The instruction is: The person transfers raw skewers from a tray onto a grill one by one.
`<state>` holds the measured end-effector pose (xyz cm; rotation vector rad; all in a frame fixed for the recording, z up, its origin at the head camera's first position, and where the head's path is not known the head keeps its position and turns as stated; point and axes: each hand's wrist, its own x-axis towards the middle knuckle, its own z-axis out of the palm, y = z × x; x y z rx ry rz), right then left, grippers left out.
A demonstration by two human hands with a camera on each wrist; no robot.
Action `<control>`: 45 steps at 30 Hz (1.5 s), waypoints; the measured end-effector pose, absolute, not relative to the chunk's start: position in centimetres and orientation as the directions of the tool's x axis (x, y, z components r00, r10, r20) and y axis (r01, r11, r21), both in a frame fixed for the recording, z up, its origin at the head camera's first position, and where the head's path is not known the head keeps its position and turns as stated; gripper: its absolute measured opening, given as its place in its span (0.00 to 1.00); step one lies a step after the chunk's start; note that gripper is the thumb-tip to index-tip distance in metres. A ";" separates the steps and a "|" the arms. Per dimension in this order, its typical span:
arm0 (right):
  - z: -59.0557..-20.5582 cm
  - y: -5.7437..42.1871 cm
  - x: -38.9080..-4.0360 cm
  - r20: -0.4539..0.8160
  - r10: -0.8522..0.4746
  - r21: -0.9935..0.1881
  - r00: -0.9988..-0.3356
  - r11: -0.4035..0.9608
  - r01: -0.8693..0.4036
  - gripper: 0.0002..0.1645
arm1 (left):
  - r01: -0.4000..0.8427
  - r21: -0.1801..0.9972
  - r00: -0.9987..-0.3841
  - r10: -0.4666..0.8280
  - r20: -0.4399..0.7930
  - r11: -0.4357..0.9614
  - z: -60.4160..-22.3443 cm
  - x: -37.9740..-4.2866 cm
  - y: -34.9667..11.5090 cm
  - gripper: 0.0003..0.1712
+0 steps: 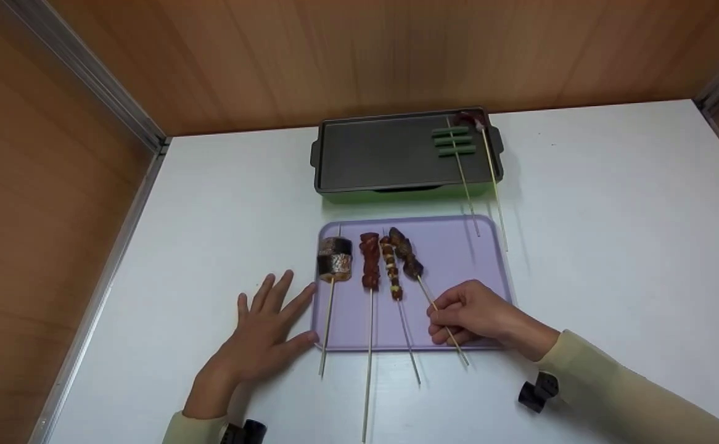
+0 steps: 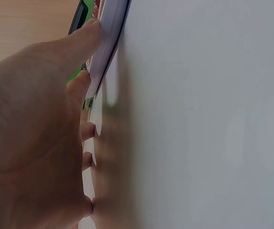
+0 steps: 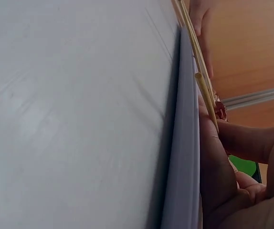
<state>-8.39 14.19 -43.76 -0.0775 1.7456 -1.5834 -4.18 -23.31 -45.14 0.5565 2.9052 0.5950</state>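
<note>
My right hand pinches the thin stick of a dark brown meat skewer between thumb and fingers, over the right part of a lilac tray. Left of it on the tray lie a thin skewer of small brown and yellow pieces, a red meat skewer and a thick skewer with black-and-silver rolled pieces. Their sticks jut past the tray's front edge. Fingers spread and straight, my left hand lies on the white table, its thumb and forefinger touching the tray's left edge.
Behind the tray stands a black griddle plate on a green base. At its right end lie a skewer of green pieces and a dark red skewer, sticks overhanging the tray. Wooden panels bound the white table.
</note>
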 end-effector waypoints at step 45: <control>-38.6 13.3 -11.1 -0.363 -0.464 -0.932 -0.808 0.179 0.315 0.21 | 0.328 0.414 -0.924 0.379 -0.046 0.849 -45.2 -4.3 -23.3 0.41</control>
